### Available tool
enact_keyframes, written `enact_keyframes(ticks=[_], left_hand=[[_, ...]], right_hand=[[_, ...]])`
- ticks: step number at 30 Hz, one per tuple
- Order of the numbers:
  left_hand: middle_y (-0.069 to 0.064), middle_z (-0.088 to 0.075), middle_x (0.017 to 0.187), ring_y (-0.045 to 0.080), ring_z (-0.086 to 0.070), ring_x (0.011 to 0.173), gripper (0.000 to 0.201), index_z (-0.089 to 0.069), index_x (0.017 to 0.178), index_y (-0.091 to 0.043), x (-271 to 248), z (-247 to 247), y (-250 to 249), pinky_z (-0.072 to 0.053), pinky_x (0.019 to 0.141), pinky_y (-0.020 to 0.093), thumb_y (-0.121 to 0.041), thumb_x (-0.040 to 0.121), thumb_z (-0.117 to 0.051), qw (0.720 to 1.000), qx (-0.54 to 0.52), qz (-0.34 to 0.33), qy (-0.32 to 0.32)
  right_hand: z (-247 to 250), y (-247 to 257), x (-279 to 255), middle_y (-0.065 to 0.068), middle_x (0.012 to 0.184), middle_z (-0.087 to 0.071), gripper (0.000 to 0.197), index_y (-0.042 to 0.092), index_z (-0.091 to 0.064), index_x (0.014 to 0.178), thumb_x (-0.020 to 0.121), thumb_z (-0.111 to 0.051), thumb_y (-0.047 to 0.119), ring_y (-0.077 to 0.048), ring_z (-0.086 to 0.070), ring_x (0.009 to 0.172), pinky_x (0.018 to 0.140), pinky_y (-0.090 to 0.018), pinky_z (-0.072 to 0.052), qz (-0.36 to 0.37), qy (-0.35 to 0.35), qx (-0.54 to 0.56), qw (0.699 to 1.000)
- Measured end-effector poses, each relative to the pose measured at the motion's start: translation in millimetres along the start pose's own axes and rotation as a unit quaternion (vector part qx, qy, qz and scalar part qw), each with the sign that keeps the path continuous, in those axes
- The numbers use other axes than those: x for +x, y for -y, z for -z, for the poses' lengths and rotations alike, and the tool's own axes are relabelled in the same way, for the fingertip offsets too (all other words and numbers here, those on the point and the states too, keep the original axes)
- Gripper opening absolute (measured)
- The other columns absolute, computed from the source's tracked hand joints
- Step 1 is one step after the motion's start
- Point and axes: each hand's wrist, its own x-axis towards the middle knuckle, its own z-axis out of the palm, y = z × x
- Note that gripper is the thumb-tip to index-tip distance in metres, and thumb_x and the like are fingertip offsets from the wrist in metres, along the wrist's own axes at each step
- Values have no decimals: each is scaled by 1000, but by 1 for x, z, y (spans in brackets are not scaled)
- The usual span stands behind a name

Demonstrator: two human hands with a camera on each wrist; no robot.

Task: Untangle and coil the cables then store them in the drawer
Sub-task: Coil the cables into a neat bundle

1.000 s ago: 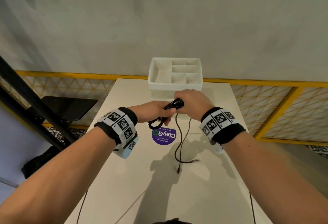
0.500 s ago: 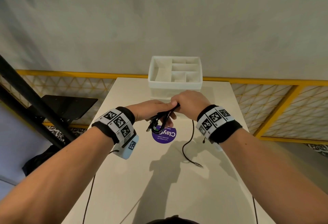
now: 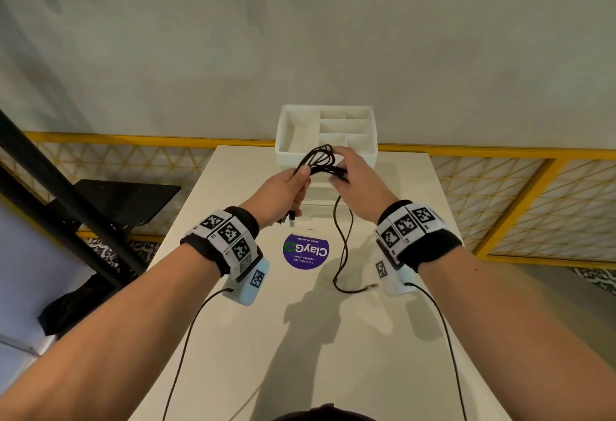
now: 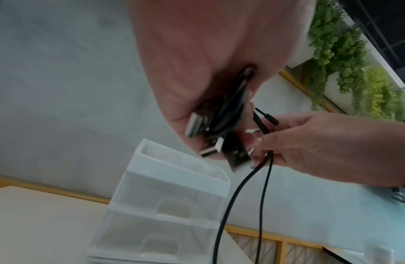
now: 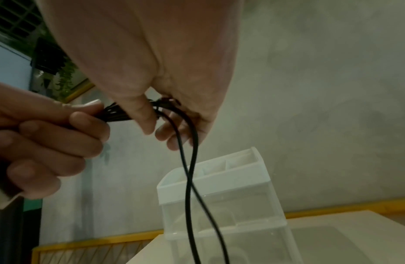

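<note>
A bundle of black cables (image 3: 316,160) is held in the air in front of the white drawer unit (image 3: 326,150). My left hand (image 3: 286,187) grips the bundle, with USB plugs (image 4: 210,148) sticking out below the fist. My right hand (image 3: 350,177) pinches the cables (image 5: 165,109) at the other side of the loops. Two strands (image 3: 343,240) hang from the right hand down to the table, and a plug end (image 3: 370,286) lies on the tabletop. The unit's top tray (image 4: 178,166) with dividers holds nothing.
The white table (image 3: 300,337) carries a round purple sticker (image 3: 306,251). Wrist camera leads (image 3: 186,347) trail over the table at both sides. A yellow mesh railing (image 3: 500,207) runs behind the table, and black metal bars (image 3: 60,200) stand at the left.
Both hands have lifted the cable bundle up and toward the drawer unit. The loops now stand above the hands, and more of the hanging strand is off the table.
</note>
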Motion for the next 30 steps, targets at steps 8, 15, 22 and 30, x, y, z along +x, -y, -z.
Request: enact_keyframes(ticks=[8,15,22,30], left_hand=[[-2,-42,64,13,-40,53,35,-52,101,-14,0,-5,-4,-44,55,29,-42,100,-31,992,115,-52,-8],[3,-61,81,21,-58,71,46,-44,121,-10,5,-12,-9,-46,61,35,-47,94,-43,943,320,-94,-10],[12,-69,97,29,-63,85,39,-52,116,-6,8,-15,-4,-49,73,36,-38,99,-38,912,397,-100,-28],[0,-56,71,19,-54,61,34,-53,96,-12,8,-5,-1,-38,52,28,-38,100,-33,949,305,-59,-55]], right_hand=[[0,7,3,-12,105,-65,19,16,-57,100,97,-42,5,-22,-62,91,98,-40,-47,-127,-34,291,948],[3,11,-4,-16,99,-62,25,4,-60,103,94,-37,-1,-29,-58,94,92,-30,-41,-137,-9,501,855],[-7,8,-2,-27,138,-49,35,-10,-48,128,98,-35,3,-36,-47,128,63,-8,-49,-187,-38,440,878],[-14,-19,-10,-1,143,-49,99,21,-7,150,76,-72,27,-17,-47,129,112,-51,-29,-169,67,485,855]])
